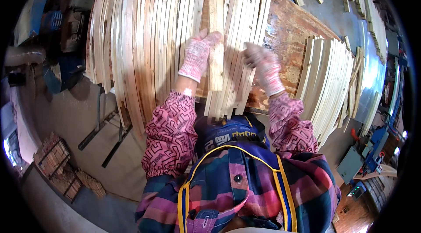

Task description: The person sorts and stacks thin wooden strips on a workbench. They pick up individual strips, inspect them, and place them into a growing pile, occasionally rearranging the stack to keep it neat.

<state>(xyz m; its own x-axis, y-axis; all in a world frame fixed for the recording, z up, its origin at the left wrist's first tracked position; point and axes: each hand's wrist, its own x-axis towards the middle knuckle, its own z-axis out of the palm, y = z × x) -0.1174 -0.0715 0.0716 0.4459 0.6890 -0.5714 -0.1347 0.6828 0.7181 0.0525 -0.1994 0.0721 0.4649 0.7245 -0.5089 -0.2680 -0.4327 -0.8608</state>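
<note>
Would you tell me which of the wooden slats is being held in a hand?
The wide slat lying on top of the row, gripped by the left hand; the others lie flat, ungripped.

Pale raw wooden slats [149,35] lie matt on a worn, stained plywood bench [294,31].

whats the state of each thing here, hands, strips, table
left hand: gloved, gripping the wide wooden strip
wide wooden strip: held, lying lengthwise on top of the row of strips
right hand: gloved, resting on the thin strips
row of thin wooden strips: laid side by side, ends overhanging the table edge
right stack of strips: fanned, untouched
wooden table: worn, mostly covered
</note>
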